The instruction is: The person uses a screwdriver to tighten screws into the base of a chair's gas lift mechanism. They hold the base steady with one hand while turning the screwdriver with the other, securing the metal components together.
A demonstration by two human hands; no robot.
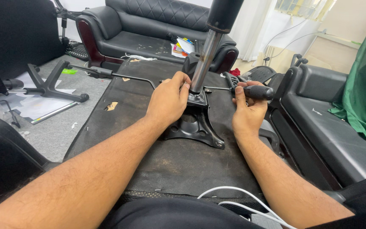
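An upturned office chair seat (178,161) lies in front of me, its black mesh underside facing up. A black metal mechanism plate (195,127) is fixed on it, and a chrome gas cylinder (204,55) stands up from the plate. My left hand (168,99) rests on the plate at the cylinder's base, fingers curled against it. My right hand (246,112) grips the black handle of a screwdriver (255,92) whose thin shaft points left toward the cylinder's base. A long black lever (119,75) runs out left from the mechanism.
A black leather sofa (149,29) stands behind the seat, with papers on its cushion. A chair base part (51,85) and sheets lie on the grey floor at left. Another black seat (331,127) and green cloth (365,93) fill the right. A white cable (242,199) curls near me.
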